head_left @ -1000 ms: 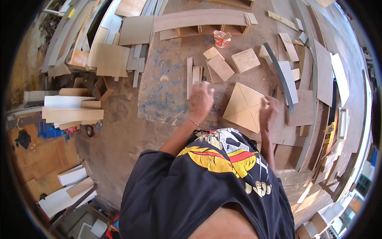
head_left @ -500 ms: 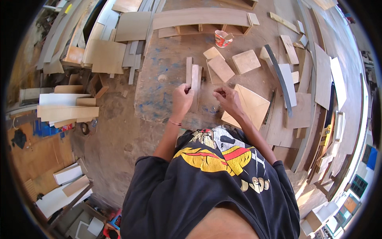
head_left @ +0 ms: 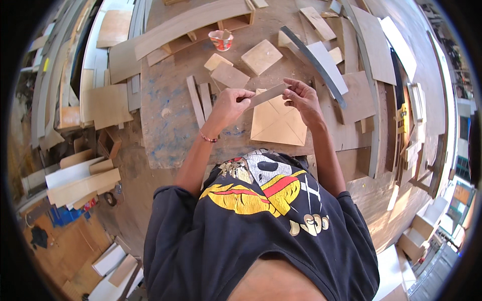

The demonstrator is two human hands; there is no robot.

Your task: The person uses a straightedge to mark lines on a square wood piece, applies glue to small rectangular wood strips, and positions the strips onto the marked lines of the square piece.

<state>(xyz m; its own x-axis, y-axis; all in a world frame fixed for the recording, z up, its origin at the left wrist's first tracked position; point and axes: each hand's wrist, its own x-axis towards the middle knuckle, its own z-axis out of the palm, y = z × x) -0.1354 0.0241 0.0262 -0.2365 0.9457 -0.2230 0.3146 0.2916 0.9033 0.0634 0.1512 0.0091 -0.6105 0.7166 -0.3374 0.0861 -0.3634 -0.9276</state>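
Worktable (head_left: 173, 143) is biggest; its L edge runs up the pic's L-centre, near edge partly hidden by the wearer's shirt (head_left: 261, 210). Blue-stained stretch along that L edge = most open room, L hand could shift there. Long wooden unit w/ compartments (head_left: 196, 26) lies across the far side. Square panel (head_left: 277, 125) w/ crossed diag. lines sits nearer, on the table btwn the forearms. Dark curved strip (head_left: 316, 67) slants nr the R hand, boards beyond it, so less room R. Two loose strips (head_left: 195, 103) lie about lengthwise, just L of the L hand. Thick wood block (head_left: 262, 56) sits past the panel, w/ gap btwn.

L hand (head_left: 230, 109): thumb & fingers clamped on L end of the wood strip (head_left: 267, 97). R hand (head_left: 304, 100): fingertips at the other end; can't tell if they grip or just touch. Strip is tilted, R end farther away, crossing in front of the panel's far edge. Red/white cup (head_left: 221, 41), smallest, stands by the unit.
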